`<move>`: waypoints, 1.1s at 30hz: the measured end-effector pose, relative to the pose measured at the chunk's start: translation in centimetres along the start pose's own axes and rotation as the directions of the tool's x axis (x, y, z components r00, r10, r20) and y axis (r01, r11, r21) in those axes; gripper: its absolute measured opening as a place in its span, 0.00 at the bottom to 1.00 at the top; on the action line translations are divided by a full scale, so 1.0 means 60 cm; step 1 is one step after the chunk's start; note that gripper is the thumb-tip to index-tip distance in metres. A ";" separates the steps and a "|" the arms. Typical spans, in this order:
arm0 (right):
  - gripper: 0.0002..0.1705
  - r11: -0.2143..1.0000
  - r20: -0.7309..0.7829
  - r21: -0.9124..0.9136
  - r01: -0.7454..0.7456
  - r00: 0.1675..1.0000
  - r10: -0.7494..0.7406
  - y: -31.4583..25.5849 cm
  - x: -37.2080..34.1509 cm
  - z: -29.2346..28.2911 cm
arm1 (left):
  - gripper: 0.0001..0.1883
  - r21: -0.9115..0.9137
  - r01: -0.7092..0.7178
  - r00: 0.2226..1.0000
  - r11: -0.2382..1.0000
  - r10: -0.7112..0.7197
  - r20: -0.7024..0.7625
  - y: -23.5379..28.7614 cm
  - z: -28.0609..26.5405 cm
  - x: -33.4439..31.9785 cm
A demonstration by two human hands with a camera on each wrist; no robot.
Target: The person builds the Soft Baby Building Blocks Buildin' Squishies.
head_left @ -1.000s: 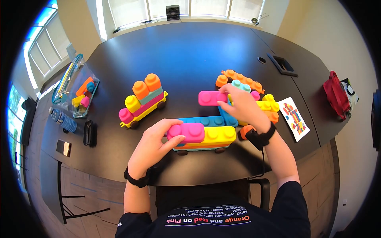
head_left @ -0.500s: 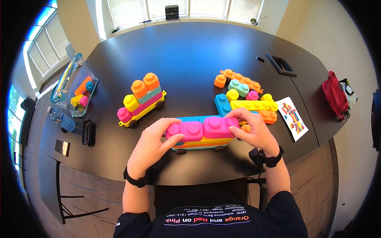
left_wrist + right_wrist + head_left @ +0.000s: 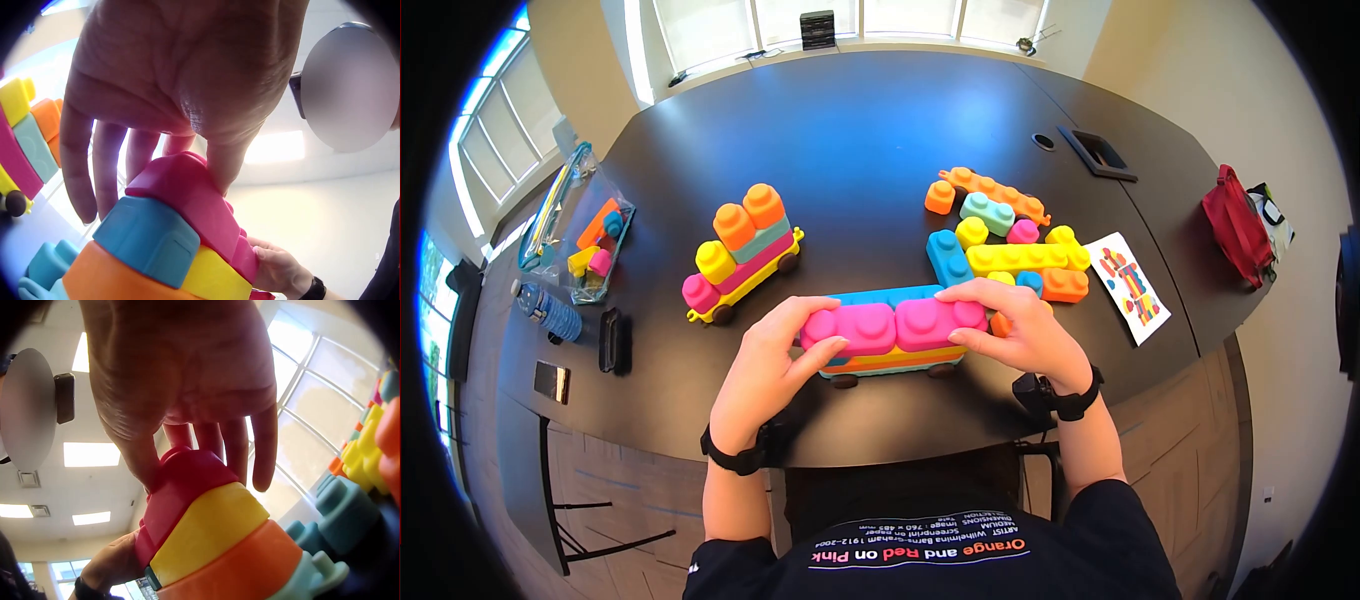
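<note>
Two pink blocks lie end to end on top of a wheeled block stack near the table's front. My left hand (image 3: 767, 365) grips the left pink block (image 3: 862, 328) at its outer end, thumb on the near side and fingers beyond. The right pink block (image 3: 927, 325) is pinched the same way by my right hand (image 3: 1028, 340). Below them, the left wrist view shows a blue block (image 3: 150, 240) and an orange layer (image 3: 115, 278); the right wrist view shows a yellow block (image 3: 212, 531) over an orange one (image 3: 240, 569). A blue row (image 3: 880, 296) runs behind the pink blocks.
To the left stands a yellow-wheeled train car (image 3: 750, 283) with stacked blocks. Loose blocks and an orange wheeled base (image 3: 994, 189) lie at the right, beside a picture card (image 3: 1133, 292). Farther left are a clear bag (image 3: 583, 285), a water bottle (image 3: 548, 312) and a dark case (image 3: 609, 342).
My right hand has come down from behind with a pink block and set it over the yellow one, beside the other pink block. My left hand keeps its grip.
</note>
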State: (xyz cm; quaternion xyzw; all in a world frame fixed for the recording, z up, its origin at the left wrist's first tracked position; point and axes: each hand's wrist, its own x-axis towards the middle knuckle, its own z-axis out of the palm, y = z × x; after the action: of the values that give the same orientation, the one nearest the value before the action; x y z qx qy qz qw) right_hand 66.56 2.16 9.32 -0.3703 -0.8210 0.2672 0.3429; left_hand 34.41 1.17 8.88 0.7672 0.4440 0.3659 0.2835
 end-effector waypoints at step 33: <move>0.07 0.686 -0.039 -0.700 -0.199 0.970 0.242 0.104 0.024 0.002 | 0.30 0.078 -0.044 0.998 0.996 0.047 -0.048 -0.006 -0.001 -0.006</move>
State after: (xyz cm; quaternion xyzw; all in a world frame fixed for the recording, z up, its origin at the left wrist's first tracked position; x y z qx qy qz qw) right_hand 68.42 6.90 5.47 -0.5603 -0.8195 -0.0134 0.1194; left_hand 34.06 1.03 8.51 0.7782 0.4471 0.3737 0.2343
